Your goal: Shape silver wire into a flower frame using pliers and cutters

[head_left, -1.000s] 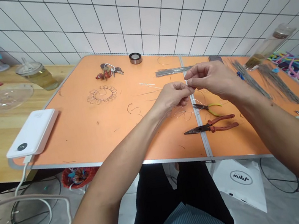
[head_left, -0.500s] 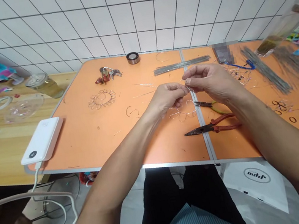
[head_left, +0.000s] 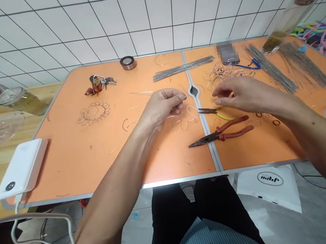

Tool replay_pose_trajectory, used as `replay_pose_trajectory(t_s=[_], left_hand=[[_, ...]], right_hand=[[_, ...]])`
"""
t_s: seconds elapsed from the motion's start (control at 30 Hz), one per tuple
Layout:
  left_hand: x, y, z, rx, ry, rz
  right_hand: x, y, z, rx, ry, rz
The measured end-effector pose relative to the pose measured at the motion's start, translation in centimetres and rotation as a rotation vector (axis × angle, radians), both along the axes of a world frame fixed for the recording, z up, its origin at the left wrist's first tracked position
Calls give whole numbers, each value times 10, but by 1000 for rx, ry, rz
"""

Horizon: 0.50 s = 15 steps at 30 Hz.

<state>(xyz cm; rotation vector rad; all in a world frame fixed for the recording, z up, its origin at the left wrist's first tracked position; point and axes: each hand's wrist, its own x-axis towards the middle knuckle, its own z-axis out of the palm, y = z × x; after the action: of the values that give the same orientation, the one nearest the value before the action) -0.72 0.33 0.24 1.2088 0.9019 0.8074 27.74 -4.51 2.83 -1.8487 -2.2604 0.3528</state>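
My left hand (head_left: 167, 103) is closed in a pinch over the table, its fingers on thin wire. Bent wire loops (head_left: 185, 124) hang or lie just below these fingers; I cannot tell which. Apart from it, to the right, my right hand (head_left: 241, 92) has its thumb and fingers separated, with nothing visible between them. Beneath that hand are the small yellow-handled pliers (head_left: 208, 110), partly covered. Nearer the front edge lie red-handled long-nose pliers (head_left: 216, 135). A flower-like ring of looped wire (head_left: 93, 113) rests at the left.
Straight wire bundles (head_left: 183, 68) lie at the back and right, near tangled copper-coloured wire (head_left: 223, 72). Keys (head_left: 101, 83), a tape roll (head_left: 128, 63), a phone (head_left: 228, 53) and a tilted bottle (head_left: 287, 22) are farther back. A white power bank (head_left: 22, 167) sits at the left edge.
My right hand has come away from my left and moved right, its fingers now apart. My left hand keeps its pinch. The view has shifted to the right.
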Motion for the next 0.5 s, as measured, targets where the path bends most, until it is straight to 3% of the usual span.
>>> replay_pose_trajectory(t_s=[0.1, 0.17, 0.33, 0.5], left_hand=[[-1, 0, 0, -1, -3, 6], [-1, 0, 0, -7, 1, 10], [-1, 1, 0, -41, 7, 12], [-3, 4, -2, -42, -4, 0]], right_hand=[[9, -5, -6, -142, -255, 30], [6, -3, -9, -190, -315, 39], [0, 12, -17, -341, -238, -1], [7, 13, -25, -357, -173, 4]])
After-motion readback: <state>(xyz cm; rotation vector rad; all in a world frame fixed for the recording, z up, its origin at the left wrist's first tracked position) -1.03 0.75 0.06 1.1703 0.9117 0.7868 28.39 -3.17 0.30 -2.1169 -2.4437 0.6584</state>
